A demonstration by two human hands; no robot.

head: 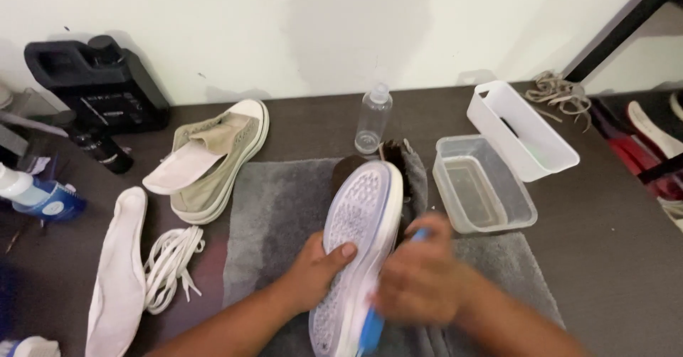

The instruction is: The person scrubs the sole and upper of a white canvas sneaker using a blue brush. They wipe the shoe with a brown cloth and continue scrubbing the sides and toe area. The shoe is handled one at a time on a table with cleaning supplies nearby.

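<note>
On the grey towel (pixel 277 200) a sneaker (pixel 359 243) lies sole-up. The left hand (pixel 318 268) clasps its sole edge, fingers curled over it. The blurred right hand (pixel 420 279) grips a blue brush (pixel 371 328) against the sneaker's side.

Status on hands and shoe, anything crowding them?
Left hand grips upturned shoe at its sole. Right hand, blurred, holds blue brush against shoe's edge. Water tub and spray bottle nearby, apart.

A white-soled canvas sneaker (pixel 359 236) lies sole-up on a grey towel (pixel 274 208). A second olive sneaker (pixel 213 158) sits to its left, beside white laces (pixel 169 264). A clear plastic tub (pixel 482 192) stands to its right, a small clear bottle (pixel 373 119) behind.
</note>
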